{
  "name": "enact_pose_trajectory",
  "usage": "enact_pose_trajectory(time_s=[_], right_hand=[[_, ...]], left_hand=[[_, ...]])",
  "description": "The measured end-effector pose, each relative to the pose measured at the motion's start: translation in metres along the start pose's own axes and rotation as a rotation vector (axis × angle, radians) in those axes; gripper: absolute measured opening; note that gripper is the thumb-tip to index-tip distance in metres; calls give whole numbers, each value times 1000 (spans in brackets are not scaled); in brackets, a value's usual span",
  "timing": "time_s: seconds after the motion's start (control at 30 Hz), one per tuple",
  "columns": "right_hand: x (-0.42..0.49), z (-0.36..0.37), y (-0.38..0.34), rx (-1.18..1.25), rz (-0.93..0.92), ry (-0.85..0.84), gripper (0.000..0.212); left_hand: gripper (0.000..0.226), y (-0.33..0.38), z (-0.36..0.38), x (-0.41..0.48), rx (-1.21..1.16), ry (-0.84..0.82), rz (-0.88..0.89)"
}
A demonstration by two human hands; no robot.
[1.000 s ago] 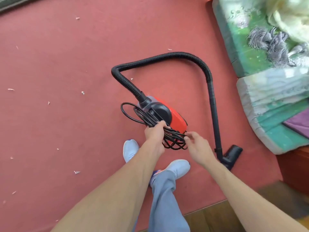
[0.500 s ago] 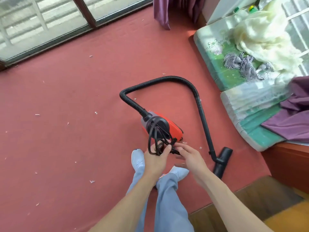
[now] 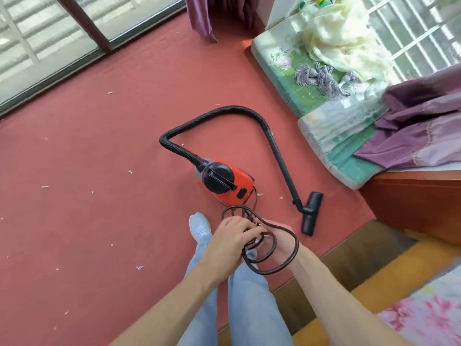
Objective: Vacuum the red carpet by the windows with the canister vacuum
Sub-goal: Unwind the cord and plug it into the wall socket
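A small red and black canister vacuum [image 3: 224, 183] lies on the red carpet [image 3: 99, 171]. Its black hose [image 3: 224, 113] loops away and round to a rigid tube with a floor nozzle [image 3: 310, 213] at the right. Its black power cord [image 3: 272, 258] hangs in loose coils between my hands, and a thin length runs back to the vacuum's rear. My left hand [image 3: 232, 240] grips the bundled coils from above. My right hand [image 3: 282, 243] holds the cord from below, loops draped round it.
Small white scraps dot the carpet. Sliding windows [image 3: 50, 41] line the far edge, and a purple curtain [image 3: 214, 13] hangs at the corner. Cushions [image 3: 299, 78] with cloths lie at the right on a wooden platform [image 3: 411, 196]. Bare wood floor starts behind me.
Both hands have lifted the coiled cord off the vacuum's top and drawn it back toward me. The coils have loosened into wider loops. My view has risen, showing the windows.
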State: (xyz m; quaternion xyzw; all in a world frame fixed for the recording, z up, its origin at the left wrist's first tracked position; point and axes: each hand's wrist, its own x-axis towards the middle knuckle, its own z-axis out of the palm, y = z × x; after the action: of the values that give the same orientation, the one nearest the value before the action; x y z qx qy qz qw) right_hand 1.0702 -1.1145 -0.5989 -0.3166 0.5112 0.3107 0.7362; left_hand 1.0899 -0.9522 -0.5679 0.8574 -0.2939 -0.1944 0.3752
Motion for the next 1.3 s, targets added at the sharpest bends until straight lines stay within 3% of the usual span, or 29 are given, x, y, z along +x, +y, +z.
enact_pose_trajectory(time_s=[0.07, 0.1, 0.2, 0.27, 0.33, 0.43, 0.5, 0.6, 0.77, 0.9, 1.0, 1.17, 1.3], right_hand=[[-12, -2, 6, 32, -39, 91, 6], [-15, -7, 10, -18, -69, 189, 5], [-32, -24, 19, -240, -118, 395, 26], [-50, -30, 20, -446, -147, 447, 23], [-68, -32, 14, -505, -200, 488, 16], [-97, -28, 0, -432, -279, 460, 17], [-113, -23, -6, -399, -313, 419, 20], [-139, -5, -13, -347, -372, 314, 21], [-186, 33, -16, -309, -467, 151, 28], [-215, 37, -17, -295, -584, 193, 32], [-233, 37, -19, -109, -644, 113, 28], [-252, 45, -23, 331, -518, 66, 20], [-280, 57, -30, 534, -700, 219, 17]], left_hand=[[36, 10, -10, -9, 52, 49, 28], [35, 14, -16, -13, 70, 69, 29], [40, 27, -35, -25, 23, 109, -12], [46, 40, -51, -30, -73, 119, -120], [39, 55, -67, -27, -151, 125, -322], [10, 71, -93, -8, -303, 152, -689], [13, 82, -109, 6, -505, 189, -840], [19, 99, -132, 26, -740, 300, -928], [23, 134, -160, 53, -975, 319, -926], [23, 162, -167, 60, -1028, 254, -838], [24, 183, -167, 55, -980, 144, -766], [17, 203, -160, 37, -912, -44, -605], [17, 188, -162, 20, -806, -126, -495]])
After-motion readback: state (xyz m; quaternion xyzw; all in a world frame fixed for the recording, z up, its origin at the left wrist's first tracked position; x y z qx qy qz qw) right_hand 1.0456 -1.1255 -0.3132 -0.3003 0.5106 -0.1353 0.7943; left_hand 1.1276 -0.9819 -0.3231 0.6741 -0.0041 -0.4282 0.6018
